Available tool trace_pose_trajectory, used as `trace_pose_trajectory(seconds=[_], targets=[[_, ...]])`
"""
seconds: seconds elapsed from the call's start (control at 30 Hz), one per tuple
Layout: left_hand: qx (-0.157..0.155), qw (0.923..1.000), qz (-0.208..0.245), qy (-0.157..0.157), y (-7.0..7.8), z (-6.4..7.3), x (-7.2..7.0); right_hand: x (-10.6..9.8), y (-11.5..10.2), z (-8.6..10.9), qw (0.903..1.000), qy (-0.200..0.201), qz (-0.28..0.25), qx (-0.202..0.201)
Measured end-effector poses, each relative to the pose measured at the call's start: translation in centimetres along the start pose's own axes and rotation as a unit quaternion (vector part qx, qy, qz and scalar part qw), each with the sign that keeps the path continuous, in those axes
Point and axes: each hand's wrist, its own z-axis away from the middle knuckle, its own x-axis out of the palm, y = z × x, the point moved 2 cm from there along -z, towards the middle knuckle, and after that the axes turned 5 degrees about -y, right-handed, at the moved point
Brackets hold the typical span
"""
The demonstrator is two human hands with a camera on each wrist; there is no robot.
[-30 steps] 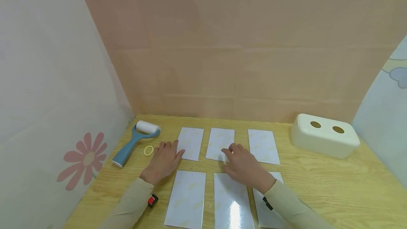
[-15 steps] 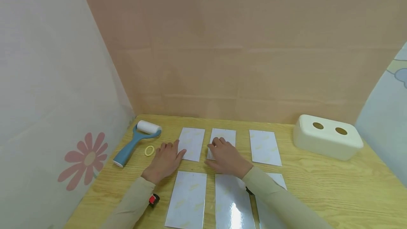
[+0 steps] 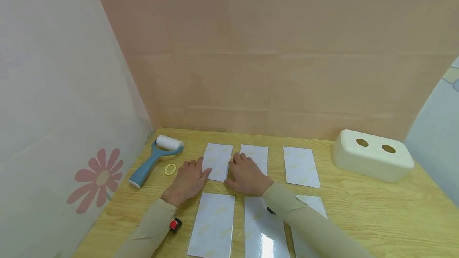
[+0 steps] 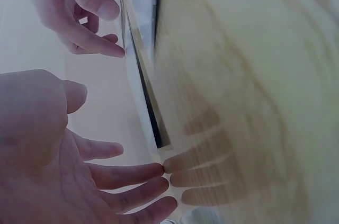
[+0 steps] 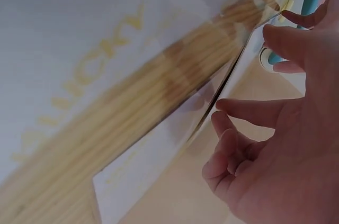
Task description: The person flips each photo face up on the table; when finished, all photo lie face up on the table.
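Six glossy white rectangular panels (image 3: 210,224) lie in two rows of three on a pale wood-grain counter (image 3: 365,210). We see the work centred on the back-left panel (image 3: 218,158), near the counter's back edge, between two bare hands. The left hand (image 3: 187,180) is spread, its straight fingertips at the panel's left edge; the right hand (image 3: 247,176) is at the right edge, index finger extended, thumb apart, other fingers loosely curled. We see neither gripping anything. To work well, we would keep fingertips low on both edges and press evenly. Towards the counter's back-left corner are a blue-handled, white-headed roller (image 3: 155,155) and a pale yellow ring (image 3: 165,170). In the right wrist view, a panel's yellow lettering seems to end in "LUCKY"; we cannot read its start.
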Motion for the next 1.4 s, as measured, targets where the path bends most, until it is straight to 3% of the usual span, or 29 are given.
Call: trace_pose_trajectory(seconds=[0.47,0.73,1.03,1.17,1.4], targets=[[0.006,0.9993,0.035,0.009,-0.5,-0.3,0.3,-0.4,-0.5,-0.2,0.9995,0.002,0.03,0.005],[-0.006,0.9982,0.06,0.004,-0.3,-0.5,-0.1,-0.2,-0.4,-0.2,0.9995,0.007,0.031,0.005],[-0.004,0.9951,0.097,0.019,0.0,-0.4,-1.0,-0.1,-0.2,-0.1,0.9996,0.002,0.027,0.001],[-0.01,0.9881,0.152,0.022,0.2,-0.3,-1.5,0.0,-0.2,-0.1,1.0,-0.005,0.005,-0.006],[-0.02,0.9591,0.275,0.066,0.9,-0.8,-2.5,0.3,-0.1,-0.4,0.9974,-0.03,-0.065,0.004]])
